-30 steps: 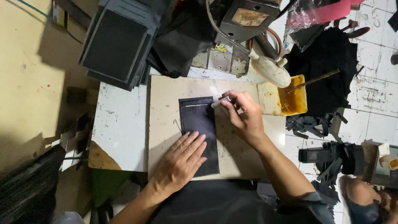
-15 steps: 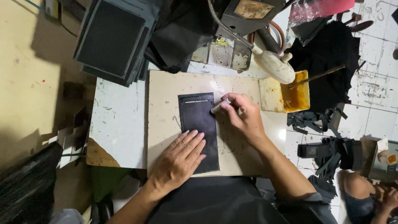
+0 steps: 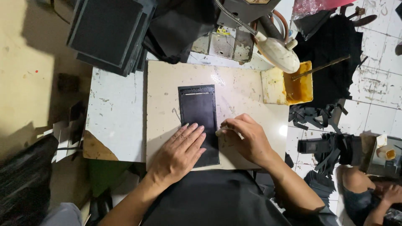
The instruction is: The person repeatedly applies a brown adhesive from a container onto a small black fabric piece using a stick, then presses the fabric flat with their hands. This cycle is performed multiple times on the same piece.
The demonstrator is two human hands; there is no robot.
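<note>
A black rectangular leather piece (image 3: 198,111) lies lengthwise on a beige work board (image 3: 243,90). My left hand (image 3: 179,151) rests flat on the piece's lower half, fingers spread. My right hand (image 3: 247,138) pinches a small pale marking tool (image 3: 219,132), its tip touching the piece's right edge about halfway down.
A yellow glue tray (image 3: 298,86) with a stick stands at the board's right. A white lamp head (image 3: 278,53) hangs above the board's top right. Dark panels (image 3: 109,31) are stacked at top left. Black scraps (image 3: 310,115) lie right. Another person (image 3: 368,192) sits at bottom right.
My right hand has slid the marking tool down the leather piece's right edge, from near the top to about the middle. My left hand has stayed pressed on the piece.
</note>
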